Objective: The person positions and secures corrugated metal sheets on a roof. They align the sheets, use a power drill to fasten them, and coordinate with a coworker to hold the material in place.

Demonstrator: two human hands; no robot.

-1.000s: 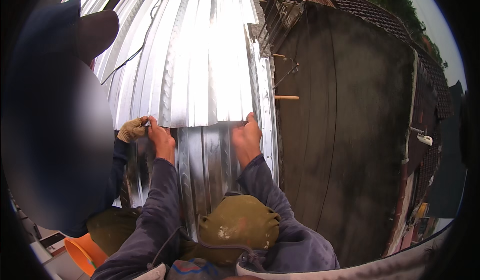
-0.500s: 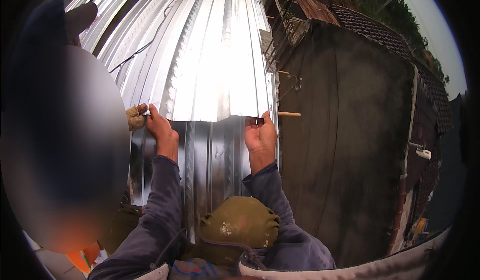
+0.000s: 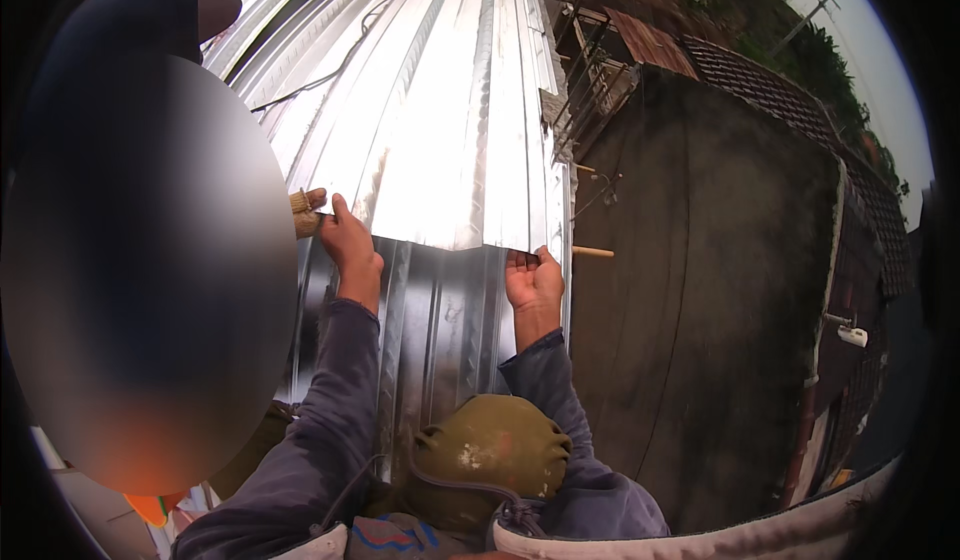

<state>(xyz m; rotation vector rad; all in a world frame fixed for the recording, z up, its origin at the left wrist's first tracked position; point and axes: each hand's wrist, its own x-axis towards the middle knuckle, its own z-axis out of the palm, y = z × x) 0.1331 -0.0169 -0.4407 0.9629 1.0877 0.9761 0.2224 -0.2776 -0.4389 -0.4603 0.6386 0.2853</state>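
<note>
Slightly forward against the surroundings, both hands and the near edge of the long, silvery, ribbed metal sheet have moved since half a second ago, though my camera view has shifted too. The sheet stretches away lengthwise, its near end over darker-looking ribbed metal panelling; I cannot tell the gap between. The bare left hand pinches its near left corner, thumb on top; the bare right hand grips the near right corner, fingers curled beneath.

From my end, I judge that a slip or sudden tug could drag the thin edge across ungloved skin. Uneven lifting could buckle the sheet, and a drop could trap fingers against the panelling.

Counting outward, I get one held sheet, two bare hands, one beige knit-gloved co-worker's hand just beside the left one, one thin black cable at upper left, two tan rod-shaped stubs and one broad dark grey wall. The panels below I cannot count.
</note>
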